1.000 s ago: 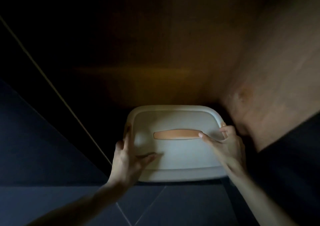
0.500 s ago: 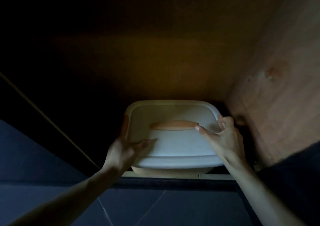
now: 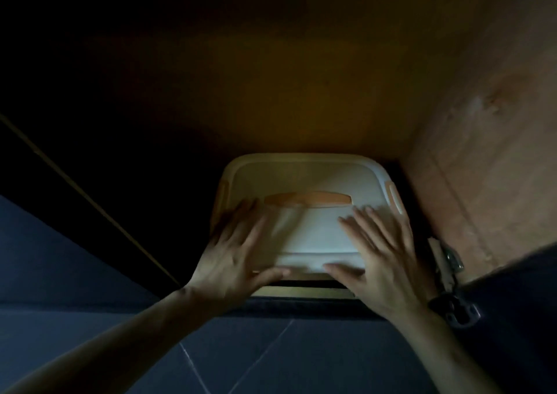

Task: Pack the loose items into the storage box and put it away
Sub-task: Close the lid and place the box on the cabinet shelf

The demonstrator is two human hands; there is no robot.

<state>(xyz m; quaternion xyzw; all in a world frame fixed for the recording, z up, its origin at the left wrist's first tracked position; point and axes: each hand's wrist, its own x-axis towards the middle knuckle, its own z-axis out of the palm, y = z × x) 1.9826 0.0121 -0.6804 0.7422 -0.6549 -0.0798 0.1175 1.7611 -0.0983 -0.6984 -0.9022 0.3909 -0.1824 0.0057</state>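
The white storage box (image 3: 313, 231), lid on, with an orange handle (image 3: 307, 198) across the top, sits inside a dim wooden cabinet against its right wall. My left hand (image 3: 238, 255) lies flat on the lid's near left part, fingers spread, thumb along the front edge. On the near right part of the lid my right hand (image 3: 382, 255) rests flat in the same way. Neither hand grips the box. An orange side clasp (image 3: 394, 197) shows on the right.
The cabinet's wooden right wall (image 3: 482, 167) stands close beside the box. A metal door hinge (image 3: 452, 291) sits at the lower right by my right wrist. The cabinet's front sill (image 3: 301, 291) lies just before the box. Dark floor tiles (image 3: 271, 357) are below. The cabinet's left side is in darkness.
The box has gone further into the cabinet, past the front sill. Both hands left its sides and now lie flat on the near part of the lid.
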